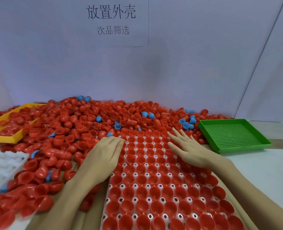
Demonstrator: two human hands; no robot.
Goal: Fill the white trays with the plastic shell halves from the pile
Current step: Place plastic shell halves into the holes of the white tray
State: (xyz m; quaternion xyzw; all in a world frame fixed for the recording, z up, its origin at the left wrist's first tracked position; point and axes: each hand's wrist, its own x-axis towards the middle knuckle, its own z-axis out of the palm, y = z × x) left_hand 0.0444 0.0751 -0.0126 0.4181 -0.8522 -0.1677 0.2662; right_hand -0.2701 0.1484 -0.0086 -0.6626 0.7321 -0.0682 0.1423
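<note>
Hands lie flat on the tray (134, 185), fingers straight: left hand (104, 156) on its left edge, right hand (185, 149) on its far right part. Red shells (155, 194) fill the tray between and below them. Pile (87, 123) spreads beyond the fingertips and left of the left hand; green tray (233, 135) sits right of the right hand.

We count two white trays: one filled tray (147, 185) at 6 o'clock, one empty tray (3, 165) at 9. One yellow tray (13, 138) at 10, one green tray (233, 135) at 3, two hands, red shell halves (81, 123) beyond counting.
</note>
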